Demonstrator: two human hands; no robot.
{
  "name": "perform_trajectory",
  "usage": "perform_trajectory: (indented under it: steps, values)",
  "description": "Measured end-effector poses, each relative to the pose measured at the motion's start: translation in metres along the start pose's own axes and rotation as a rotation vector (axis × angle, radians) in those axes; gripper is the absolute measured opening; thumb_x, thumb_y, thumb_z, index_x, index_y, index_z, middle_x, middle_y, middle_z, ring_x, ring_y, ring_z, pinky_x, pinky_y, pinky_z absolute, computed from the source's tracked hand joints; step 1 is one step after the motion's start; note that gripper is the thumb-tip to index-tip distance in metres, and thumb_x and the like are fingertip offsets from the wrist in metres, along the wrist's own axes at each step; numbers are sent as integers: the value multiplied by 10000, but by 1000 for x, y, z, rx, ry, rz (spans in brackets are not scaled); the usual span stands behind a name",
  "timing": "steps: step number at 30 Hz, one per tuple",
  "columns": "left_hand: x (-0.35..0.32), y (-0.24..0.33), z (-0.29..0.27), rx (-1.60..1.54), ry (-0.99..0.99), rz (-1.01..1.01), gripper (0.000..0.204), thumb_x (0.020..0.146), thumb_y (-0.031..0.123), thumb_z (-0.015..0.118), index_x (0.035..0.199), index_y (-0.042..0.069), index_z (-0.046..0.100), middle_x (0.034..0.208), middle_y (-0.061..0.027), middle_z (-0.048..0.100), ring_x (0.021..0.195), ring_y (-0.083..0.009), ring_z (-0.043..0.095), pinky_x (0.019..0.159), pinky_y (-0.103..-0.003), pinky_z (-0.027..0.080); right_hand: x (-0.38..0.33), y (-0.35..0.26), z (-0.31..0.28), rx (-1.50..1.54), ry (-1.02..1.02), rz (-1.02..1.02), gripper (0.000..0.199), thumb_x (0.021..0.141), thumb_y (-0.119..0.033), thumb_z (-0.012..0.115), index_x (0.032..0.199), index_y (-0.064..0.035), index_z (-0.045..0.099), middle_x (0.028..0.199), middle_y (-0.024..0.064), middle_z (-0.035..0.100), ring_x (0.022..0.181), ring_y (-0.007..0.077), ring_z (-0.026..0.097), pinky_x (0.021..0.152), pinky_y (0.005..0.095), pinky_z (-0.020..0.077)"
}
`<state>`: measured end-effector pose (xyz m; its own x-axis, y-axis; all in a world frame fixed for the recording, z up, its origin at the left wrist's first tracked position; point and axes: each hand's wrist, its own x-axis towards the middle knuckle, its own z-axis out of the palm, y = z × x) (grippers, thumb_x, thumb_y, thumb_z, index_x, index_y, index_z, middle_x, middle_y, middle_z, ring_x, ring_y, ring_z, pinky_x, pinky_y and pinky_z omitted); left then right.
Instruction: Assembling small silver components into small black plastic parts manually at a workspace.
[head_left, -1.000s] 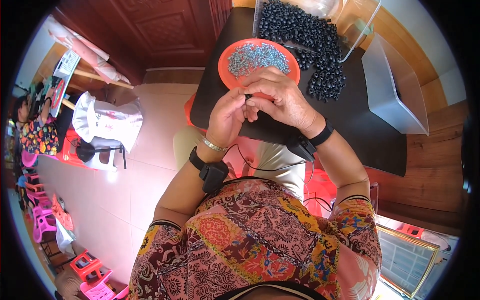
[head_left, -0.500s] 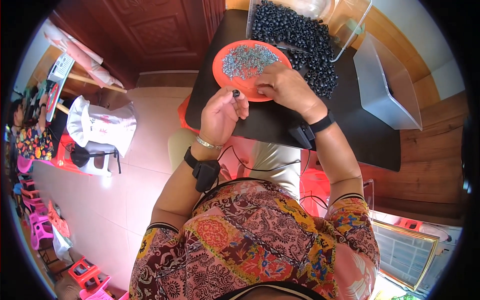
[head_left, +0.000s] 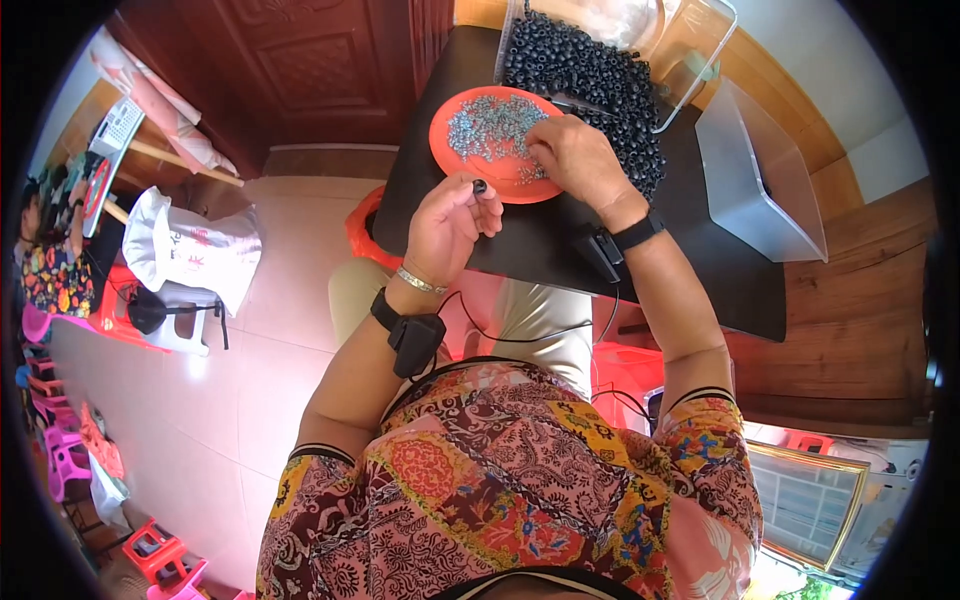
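Observation:
My left hand is closed with its palm turned up, pinching a small black hollow knob-like part between thumb and fingertips. It sits just off the near edge of an orange-red plate. Many small silvery screws lie on that plate, mostly toward its far side, with a few near its right edge. Over the right side of the plate my right hand bends its fingers down, closed among the screws. What its fingertips hold, if anything, is hidden.
A large heap of black knob-like parts spills from a clear bin onto the dark table. To its right stands a translucent plastic box. At left, a white sack rests on a stool; another person sits farther off.
My right hand has moved slightly away and to the right over the plate, uncovering a few screws near its right edge. The left hand still holds the black part.

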<state>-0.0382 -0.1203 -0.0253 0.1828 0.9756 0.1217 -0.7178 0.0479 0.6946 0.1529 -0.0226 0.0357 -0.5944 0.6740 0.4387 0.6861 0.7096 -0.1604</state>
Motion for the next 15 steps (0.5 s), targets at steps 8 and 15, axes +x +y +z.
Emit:
perform_trajectory:
  steps: [8, 15]
  values:
    - [3, -1, -2, -10, -25, -2, 220, 939, 225, 446, 917, 46, 573, 842, -84, 621, 717, -184, 579, 668, -290, 430, 4, -8, 0, 95, -218, -310, 80, 764, -103, 659, 835, -66, 667, 822, 101, 643, 839, 318, 619, 745, 416, 502]
    - [1, -1, -3, 15, -38, -1, 232, 937, 250, 440, 941, 50, 558, 865, -103, 614, 748, -202, 567, 689, -310, 431, 12, -12, 9, -158, -368, -232, 69, 744, -74, 633, 798, -33, 636, 824, 146, 643, 837, 354, 621, 751, 441, 495]
